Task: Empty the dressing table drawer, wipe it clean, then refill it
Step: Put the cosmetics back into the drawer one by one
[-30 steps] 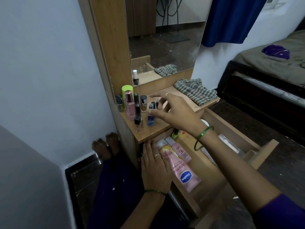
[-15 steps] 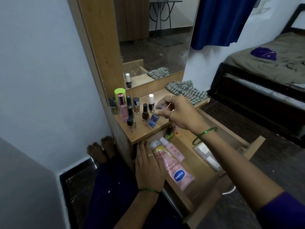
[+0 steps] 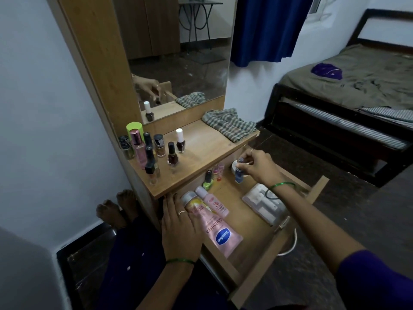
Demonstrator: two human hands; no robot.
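The wooden drawer [image 3: 263, 260] of the dressing table stands pulled out. My right hand [image 3: 257, 167] pinches a small blue nail polish bottle [image 3: 238, 175] by its cap, low over the drawer's back part. My left hand [image 3: 181, 229] rests flat on the drawer's left edge, touching a pink Vaseline tube [image 3: 220, 231]. Beside it in the drawer lie a smaller pink bottle [image 3: 212, 201], a green nail polish [image 3: 207, 183], small pink bottles [image 3: 218, 172], a white jar [image 3: 234, 165] and a clear flat case [image 3: 262, 203].
On the tabletop [image 3: 201, 148] stand several bottles at the left, among them a white-capped polish [image 3: 180, 140] and a dark one [image 3: 171, 154]. A checked cloth [image 3: 230, 124] lies at its right end. A bed [image 3: 357, 92] stands to the right; my feet [image 3: 118, 206] are by the wall.
My right hand picked the blue nail polish off the tabletop and carried it right and down into the drawer. My left hand has stayed on the drawer's edge.
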